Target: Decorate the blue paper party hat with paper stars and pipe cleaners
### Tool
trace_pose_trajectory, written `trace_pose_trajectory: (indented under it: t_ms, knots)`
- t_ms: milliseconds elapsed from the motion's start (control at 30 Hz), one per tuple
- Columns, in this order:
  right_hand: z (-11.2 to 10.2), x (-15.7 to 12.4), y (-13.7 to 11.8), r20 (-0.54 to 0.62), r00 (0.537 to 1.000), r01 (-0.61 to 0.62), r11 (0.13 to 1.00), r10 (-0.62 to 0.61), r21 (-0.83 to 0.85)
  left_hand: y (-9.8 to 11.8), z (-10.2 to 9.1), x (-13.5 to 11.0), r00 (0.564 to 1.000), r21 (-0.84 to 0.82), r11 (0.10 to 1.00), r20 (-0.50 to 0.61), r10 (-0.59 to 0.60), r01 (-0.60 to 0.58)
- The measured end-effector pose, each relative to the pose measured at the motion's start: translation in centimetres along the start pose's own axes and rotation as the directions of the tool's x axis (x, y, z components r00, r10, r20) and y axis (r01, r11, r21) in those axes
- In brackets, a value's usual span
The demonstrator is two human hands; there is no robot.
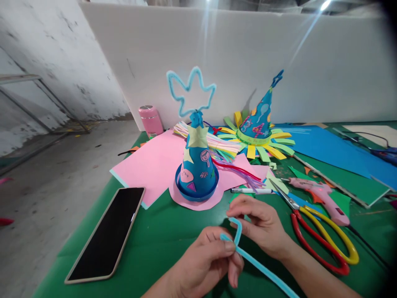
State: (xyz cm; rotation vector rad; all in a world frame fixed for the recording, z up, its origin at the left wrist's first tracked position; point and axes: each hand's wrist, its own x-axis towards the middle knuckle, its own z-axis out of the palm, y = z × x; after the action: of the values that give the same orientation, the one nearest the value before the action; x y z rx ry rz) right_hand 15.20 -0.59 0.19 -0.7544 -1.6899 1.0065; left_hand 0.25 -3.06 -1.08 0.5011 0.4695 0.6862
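My left hand pinches a light blue pipe cleaner between thumb and fingers near the table's front edge. My right hand grips the same pipe cleaner's bent end, which curls into a small loop between the hands. The rest of the stem trails toward the lower right. Just beyond the hands stands a blue paper cone hat with stickers, topped by a light blue pipe-cleaner outline.
On the green table lie a phone, pink paper, a bundle of pipe cleaners, a white pen, red-and-yellow scissors, a pink glue gun, a second cone hat, blue sheets and a pink bottle.
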Motion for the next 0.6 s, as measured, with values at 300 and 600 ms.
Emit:
trace_pose_trajectory:
  t_ms: [300, 600]
  knots:
    - [0.09, 0.01, -0.4, 0.035, 0.999, -0.004, 0.999, 0.002, 0.041, -0.15, 0.0, -0.27, 0.998, -0.004, 0.999, 0.052, -0.036, 0.036]
    - [0.03, 0.23, -0.59, 0.074, 0.996, -0.045, 0.998, 0.048, -0.048, -0.07, 0.1, -0.37, 0.998, 0.018, 0.999, 0.046, -0.042, 0.041]
